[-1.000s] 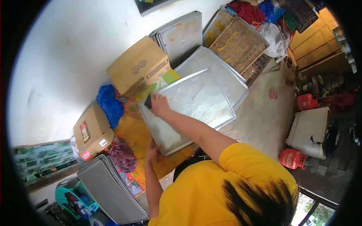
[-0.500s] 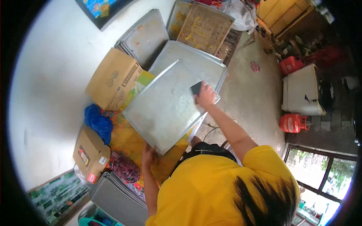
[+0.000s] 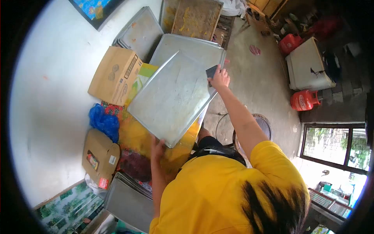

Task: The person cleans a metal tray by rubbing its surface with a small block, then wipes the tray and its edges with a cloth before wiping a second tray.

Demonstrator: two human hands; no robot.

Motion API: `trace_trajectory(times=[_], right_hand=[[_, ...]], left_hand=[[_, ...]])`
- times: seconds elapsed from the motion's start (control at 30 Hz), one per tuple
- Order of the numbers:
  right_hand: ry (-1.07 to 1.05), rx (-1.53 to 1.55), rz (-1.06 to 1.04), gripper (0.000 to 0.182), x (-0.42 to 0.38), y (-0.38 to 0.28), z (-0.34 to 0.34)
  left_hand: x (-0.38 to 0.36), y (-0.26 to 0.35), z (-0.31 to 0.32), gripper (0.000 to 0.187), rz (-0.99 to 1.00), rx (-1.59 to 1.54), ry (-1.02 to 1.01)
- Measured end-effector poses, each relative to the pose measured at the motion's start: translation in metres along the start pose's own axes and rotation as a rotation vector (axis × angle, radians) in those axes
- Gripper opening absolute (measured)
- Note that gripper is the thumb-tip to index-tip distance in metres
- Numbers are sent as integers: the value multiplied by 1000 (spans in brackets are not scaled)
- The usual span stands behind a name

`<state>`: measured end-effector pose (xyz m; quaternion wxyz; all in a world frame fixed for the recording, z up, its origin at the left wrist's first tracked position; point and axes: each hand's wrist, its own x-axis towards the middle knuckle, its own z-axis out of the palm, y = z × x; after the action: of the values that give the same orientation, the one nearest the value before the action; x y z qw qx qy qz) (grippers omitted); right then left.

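Note:
A large grey metal baking tray lies tilted in front of me, partly over another metal tray. At its near lower corner my left hand grips the edge, thumb on top and the other fingers mostly hidden. My right hand is closed on a dark, flat, rectangular scraper-like pad at the tray's far right corner. Thin streaks and smudges mark the tray's surface.
Stacked trays lean by the white wall, near a cardboard box. A blue plastic bag, an opened carton and more grey trays stand on the left. A red gas cylinder is on the right.
My right hand has moved up and slightly right across the tray with the dark pad. My left hand keeps its grip on the corner. The camera view has shifted.

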<state>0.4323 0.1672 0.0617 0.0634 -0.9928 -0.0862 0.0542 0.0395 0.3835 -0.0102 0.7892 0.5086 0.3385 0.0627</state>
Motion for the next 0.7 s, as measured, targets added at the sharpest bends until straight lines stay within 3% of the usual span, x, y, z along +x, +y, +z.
trace_trajectory(times=[0.07, 0.1, 0.13, 0.17, 0.2, 0.3, 0.4, 0.47, 0.53, 0.6, 0.67, 0.7], right_hand=[[-40, -15, -70, 89, -38, -30, 4], [-10, -83, -226, 90, -70, -48, 19], [-145, -124, -336, 91, -97, -70, 34], [-164, -61, -468, 91, -140, -83, 30], [-182, 6, -603, 92, -167, -92, 22], [-146, -61, -395, 91, -135, -78, 26], [-63, 5, -75, 90, -62, -30, -6], [12, -24, -81, 91, -65, -28, -1], [-140, -25, -179, 97, -99, -61, 12], [-218, -41, -370, 96, -157, -102, 45], [-256, 64, -618, 96, -203, -118, 33], [-264, 59, -532, 96, -194, -117, 34]], left_hand=[[-17, 43, 20, 79, -156, 83, 57], [-13, 36, 15, 80, -152, 131, 51], [-8, 29, 11, 81, -147, 180, 46], [12, -14, -23, 82, -64, 244, 10], [13, -12, -22, 83, -46, 296, 18], [-2, 4, -7, 84, -134, 428, 137], [-17, 33, 6, 87, -173, 333, 76], [-17, 39, 12, 87, -219, 356, 119], [-17, 41, 15, 87, -251, 347, 112], [-17, 45, 11, 86, -269, 332, 54], [-19, 47, 15, 83, -195, 365, 59], [-19, 48, 14, 81, -158, 383, 63]])
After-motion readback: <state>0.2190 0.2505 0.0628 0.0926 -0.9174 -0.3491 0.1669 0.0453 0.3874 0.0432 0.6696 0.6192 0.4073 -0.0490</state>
